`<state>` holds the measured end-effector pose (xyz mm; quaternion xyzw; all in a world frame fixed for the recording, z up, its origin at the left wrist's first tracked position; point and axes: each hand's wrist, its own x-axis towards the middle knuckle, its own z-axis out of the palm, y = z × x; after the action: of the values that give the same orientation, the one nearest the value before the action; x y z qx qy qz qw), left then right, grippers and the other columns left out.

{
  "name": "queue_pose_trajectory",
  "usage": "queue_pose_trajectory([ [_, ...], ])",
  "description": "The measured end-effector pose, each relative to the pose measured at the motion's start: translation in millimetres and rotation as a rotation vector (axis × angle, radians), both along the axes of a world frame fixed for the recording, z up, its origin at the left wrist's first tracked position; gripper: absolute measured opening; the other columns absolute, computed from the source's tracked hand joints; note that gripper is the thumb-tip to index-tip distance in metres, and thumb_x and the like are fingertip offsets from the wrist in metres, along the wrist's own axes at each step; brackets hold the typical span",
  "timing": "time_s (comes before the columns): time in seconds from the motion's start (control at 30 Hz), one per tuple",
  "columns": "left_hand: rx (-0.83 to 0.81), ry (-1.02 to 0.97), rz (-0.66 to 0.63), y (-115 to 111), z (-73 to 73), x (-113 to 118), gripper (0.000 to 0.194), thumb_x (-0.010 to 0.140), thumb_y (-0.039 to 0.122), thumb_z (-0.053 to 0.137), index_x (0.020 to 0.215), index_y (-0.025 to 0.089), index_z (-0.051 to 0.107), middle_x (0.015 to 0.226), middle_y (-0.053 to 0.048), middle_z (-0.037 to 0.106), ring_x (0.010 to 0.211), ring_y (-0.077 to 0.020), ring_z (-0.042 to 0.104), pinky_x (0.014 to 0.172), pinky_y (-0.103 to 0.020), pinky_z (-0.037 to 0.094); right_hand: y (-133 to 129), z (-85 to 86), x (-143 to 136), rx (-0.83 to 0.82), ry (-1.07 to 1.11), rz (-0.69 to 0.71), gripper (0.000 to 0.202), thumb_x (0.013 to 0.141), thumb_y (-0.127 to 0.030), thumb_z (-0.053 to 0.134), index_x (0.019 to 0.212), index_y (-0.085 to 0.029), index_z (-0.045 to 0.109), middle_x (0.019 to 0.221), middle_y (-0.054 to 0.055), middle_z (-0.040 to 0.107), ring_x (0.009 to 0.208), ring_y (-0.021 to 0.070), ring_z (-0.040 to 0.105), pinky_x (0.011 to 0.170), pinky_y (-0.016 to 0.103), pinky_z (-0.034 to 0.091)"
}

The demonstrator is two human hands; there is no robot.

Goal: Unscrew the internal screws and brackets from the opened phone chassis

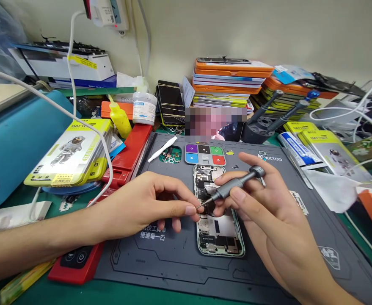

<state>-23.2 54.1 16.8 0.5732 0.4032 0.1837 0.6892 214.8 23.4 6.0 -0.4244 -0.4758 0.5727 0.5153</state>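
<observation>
An opened phone (pixel 220 233) lies on the dark grey mat (pixel 173 267), its inner parts showing. Over its right side, my right hand (pixel 268 216) holds a grey screwdriver (pixel 228 189) between thumb and fingers, the shaft pointing down and left. My left hand (pixel 163 201) reaches in from the left, thumb and index finger pinched together at the screwdriver's tip above the phone's left edge. Whether a small part sits between those fingertips is hidden. Behind the phone is a tray with coloured squares (pixel 205 154).
A white pry tool (pixel 162 149) lies near the mat's back left. A red device (pixel 78 264) runs along the left edge. Yellow battery boxes (pixel 74 148) stand left, with a screwdriver holder (pixel 257 129) at back right. A white cable (pixel 55 101) crosses above my left arm.
</observation>
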Motion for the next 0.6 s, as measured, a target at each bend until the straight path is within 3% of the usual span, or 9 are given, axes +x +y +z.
queue_pose_trajectory([
  [0.43, -0.038, -0.052, 0.005, -0.3, 0.9, 0.8, 0.010, 0.096, 0.026, 0.077, 0.097, 0.019, 0.084, 0.097, -0.001, 0.083, 0.068, -0.0064, 0.071, 0.066, -0.013, 0.057, 4.6, 4.9, -3.3, -0.090, 0.086, 0.070, 0.040, 0.099, -0.028, 0.070, 0.136, -0.032, 0.056, 0.100, -0.001, 0.076, 0.076, 0.0109, 0.074, 0.073, 0.019, 0.065],
  [0.53, 0.012, 0.009, 0.007, -2.2, 2.5, 1.1, 0.011, 0.098, 0.027, 0.074, 0.100, 0.023, 0.084, 0.098, 0.001, 0.084, 0.066, -0.0057, 0.070, 0.064, -0.013, 0.055, 5.4, 5.4, -2.3, -0.110, 0.094, 0.050, 0.038, 0.099, -0.028, 0.068, 0.136, -0.032, 0.057, 0.099, 0.000, 0.076, 0.073, 0.0117, 0.074, 0.072, 0.022, 0.065],
  [0.6, 0.107, 0.096, 0.020, -4.3, 3.1, 1.3, 0.013, 0.099, 0.028, 0.072, 0.101, 0.026, 0.084, 0.096, 0.004, 0.083, 0.064, -0.0048, 0.067, 0.061, -0.012, 0.053, 3.7, 7.2, -1.2, -0.032, 0.059, -0.013, 0.038, 0.100, -0.025, 0.066, 0.137, -0.033, 0.058, 0.100, 0.002, 0.076, 0.073, 0.0130, 0.073, 0.071, 0.025, 0.066],
])
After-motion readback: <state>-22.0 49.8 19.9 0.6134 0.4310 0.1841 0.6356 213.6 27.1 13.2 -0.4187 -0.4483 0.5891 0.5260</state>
